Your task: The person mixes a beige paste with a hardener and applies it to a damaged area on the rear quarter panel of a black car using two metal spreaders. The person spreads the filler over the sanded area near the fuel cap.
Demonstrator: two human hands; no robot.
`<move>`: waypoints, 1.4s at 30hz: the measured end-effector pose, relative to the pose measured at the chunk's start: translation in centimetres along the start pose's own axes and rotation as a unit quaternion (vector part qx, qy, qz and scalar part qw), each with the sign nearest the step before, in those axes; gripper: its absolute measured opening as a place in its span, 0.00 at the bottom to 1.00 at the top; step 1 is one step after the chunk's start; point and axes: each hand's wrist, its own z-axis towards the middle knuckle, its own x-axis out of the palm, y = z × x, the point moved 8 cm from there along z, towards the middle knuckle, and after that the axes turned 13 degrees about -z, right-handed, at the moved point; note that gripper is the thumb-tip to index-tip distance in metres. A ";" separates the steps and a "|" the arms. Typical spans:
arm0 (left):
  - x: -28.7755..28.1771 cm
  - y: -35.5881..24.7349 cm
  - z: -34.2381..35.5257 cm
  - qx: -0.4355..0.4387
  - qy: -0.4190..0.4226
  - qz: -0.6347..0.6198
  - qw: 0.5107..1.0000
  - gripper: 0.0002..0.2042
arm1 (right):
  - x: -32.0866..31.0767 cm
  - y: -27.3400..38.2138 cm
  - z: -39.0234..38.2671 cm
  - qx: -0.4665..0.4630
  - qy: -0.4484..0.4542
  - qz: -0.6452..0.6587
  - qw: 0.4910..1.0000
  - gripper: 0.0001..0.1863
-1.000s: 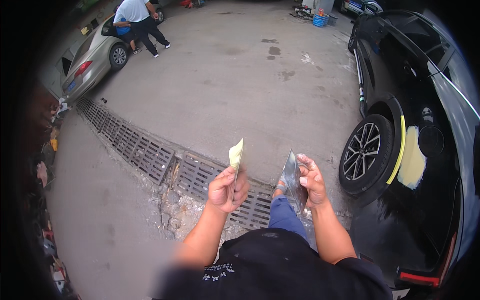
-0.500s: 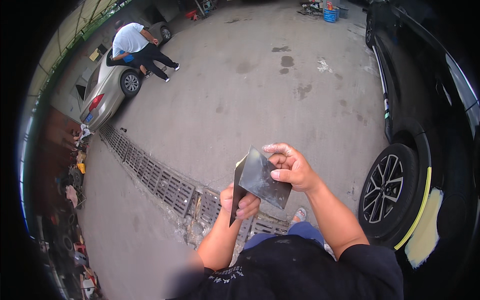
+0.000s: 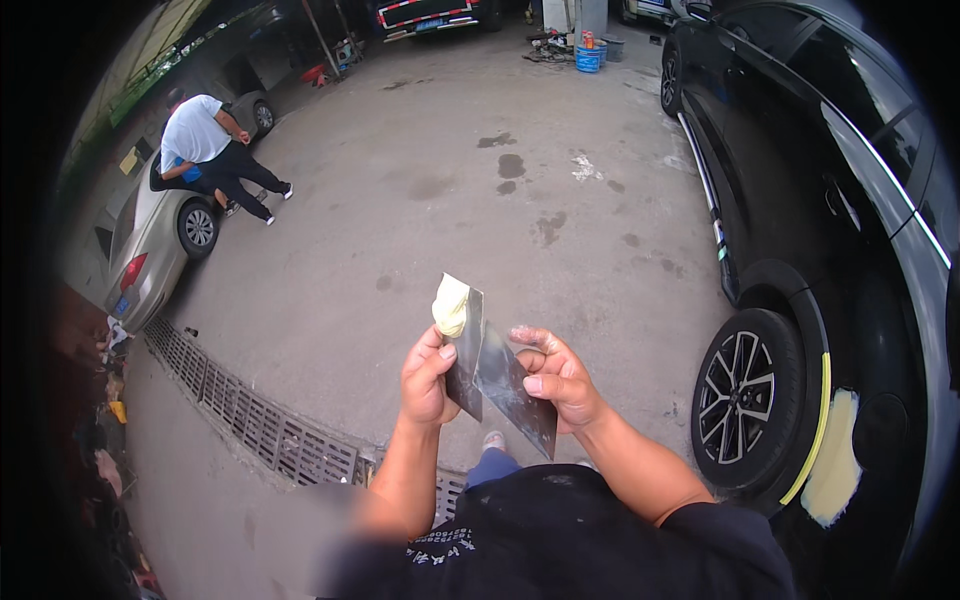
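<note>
My left hand (image 3: 424,382) grips a flat grey putty spreader (image 3: 464,368), thumb on its face. A lump of pale yellow putty (image 3: 452,308) sits at that spreader's upper end. Between the thumb and fingers of my right hand (image 3: 562,382) is a second thin metal spreader (image 3: 518,398), tilted, with whitish smears on it. The two blades meet or overlap along their inner edges in front of my chest. Pale residue coats the right fingertips.
A black car (image 3: 770,190) stands close on my right, with a pale yellow filler patch (image 3: 832,458) and yellow tape (image 3: 812,440) behind its wheel (image 3: 748,398). A drain grate (image 3: 250,415) crosses the floor. At far left a person (image 3: 200,140) stands by a beige car (image 3: 150,245).
My left hand has turned its spreader and risen, bringing the putty lump into full sight. The right spreader now points lower. The whole view has shifted, showing more of the black car.
</note>
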 end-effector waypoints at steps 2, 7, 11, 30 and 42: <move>-1.6 -2.1 1.7 0.010 0.016 0.116 0.993 0.17 | -0.2 3.1 3.4 -0.060 0.002 0.052 0.997 0.30; -2.1 -5.5 5.5 0.015 0.067 0.232 0.970 0.17 | -2.0 7.8 5.9 -0.166 -0.093 -0.028 0.981 0.30; -2.2 -5.2 8.4 -0.015 0.104 0.144 0.984 0.18 | -3.2 3.8 2.9 -0.122 -0.195 -0.268 0.936 0.29; 8.0 11.1 12.9 -0.297 0.304 0.098 0.900 0.25 | -10.1 18.7 -7.0 -0.113 -0.278 -0.512 0.805 0.28; 11.0 19.7 14.0 -0.156 0.340 0.192 0.908 0.27 | -13.0 19.0 -9.5 -0.163 -0.402 -0.331 0.838 0.32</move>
